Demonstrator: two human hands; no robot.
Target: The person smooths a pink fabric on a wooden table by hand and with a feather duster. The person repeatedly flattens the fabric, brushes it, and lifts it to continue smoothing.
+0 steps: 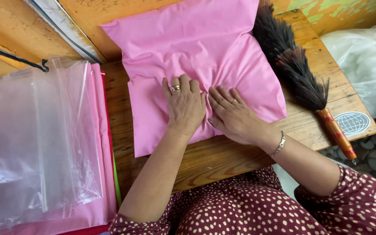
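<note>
A pink cloth [201, 48] lies folded on a small wooden table [223, 156], its far edge running up against an orange wall. My left hand [185, 105] presses flat on the middle of the cloth, fingers together, a ring on one finger. My right hand [231, 115] lies flat beside it, touching it, with a ring and a metal bracelet at the wrist. Creases in the cloth gather where the two hands meet. Neither hand grips anything.
A feather duster [294, 65] with an orange handle lies at the table's right side, next to a round globe sticker [352, 123]. Clear plastic bags [35, 135] rest on stacked pink fabric at left. A white plastic bag [366, 56] sits at right.
</note>
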